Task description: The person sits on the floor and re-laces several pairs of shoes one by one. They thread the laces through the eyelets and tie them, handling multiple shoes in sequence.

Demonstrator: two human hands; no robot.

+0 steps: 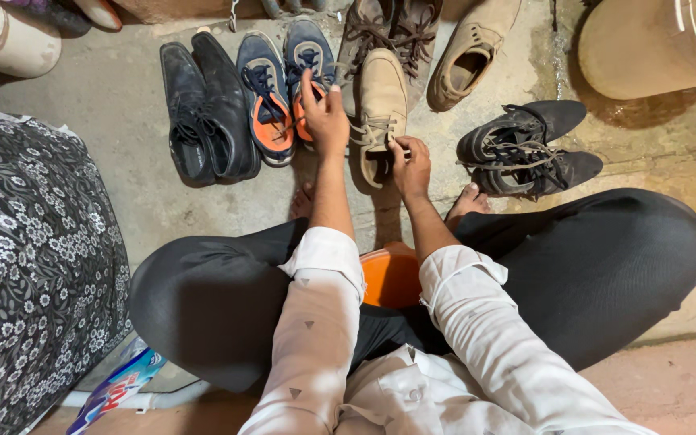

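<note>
A beige lace-up shoe point(383, 97) lies on the concrete floor in front of me. My right hand point(411, 165) grips its near end at the heel. My left hand point(324, 113) reaches forward beside it, fingers on the shoe's laces where it meets the blue and orange sneaker point(308, 56). A second blue and orange sneaker point(263, 93) lies just left of that. I am seated low with knees spread, in dark trousers and white sleeves, bare toes showing below my hands.
Black leather shoes point(203, 109) at left, brown lace-up shoes point(396, 28) behind, another beige shoe point(469, 56), dark lace-up shoes point(525, 145) at right. Floral cloth point(26, 266) at left, round stone-coloured vessel point(646, 44) at top right, orange stool point(391, 278) under me.
</note>
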